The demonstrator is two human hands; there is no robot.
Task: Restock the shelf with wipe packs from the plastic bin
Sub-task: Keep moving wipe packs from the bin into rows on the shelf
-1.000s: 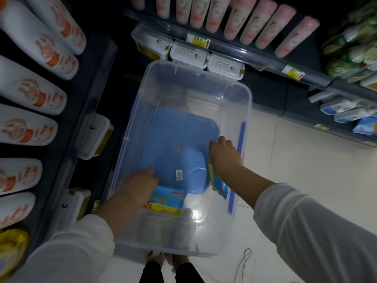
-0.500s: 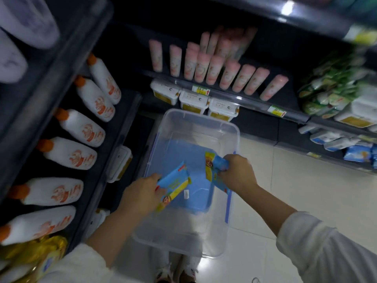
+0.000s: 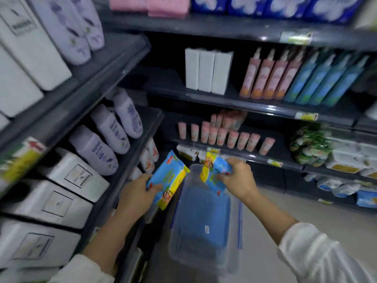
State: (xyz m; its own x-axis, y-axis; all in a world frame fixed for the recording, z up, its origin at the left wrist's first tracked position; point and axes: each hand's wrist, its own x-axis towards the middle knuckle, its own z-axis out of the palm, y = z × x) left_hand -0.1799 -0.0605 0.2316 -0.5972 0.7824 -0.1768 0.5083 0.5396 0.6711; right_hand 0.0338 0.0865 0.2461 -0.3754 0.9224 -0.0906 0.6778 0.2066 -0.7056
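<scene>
My left hand (image 3: 136,193) grips a blue and yellow wipe pack (image 3: 169,177), held tilted above the bin's left edge. My right hand (image 3: 237,178) grips a second blue and yellow wipe pack (image 3: 214,172) over the bin's far end. The clear plastic bin (image 3: 177,237) stands on the floor below both hands, with its blue lid (image 3: 202,217) lying under or in it; no other packs show inside. Both packs are close to the corner where the left and front shelves meet.
The left shelf unit (image 3: 114,64) holds white boxes (image 3: 67,176) and lilac bottles (image 3: 110,131). The front shelves carry pink tubes (image 3: 224,135), pink and blue spray bottles (image 3: 295,76) and white tubs (image 3: 346,160). Tiled floor (image 3: 265,213) lies to the right of the bin.
Both hands have lifted a wipe pack each out of the bin and raised them. My head has tilted up, so the upper shelves have come into view and the bin sits lower.
</scene>
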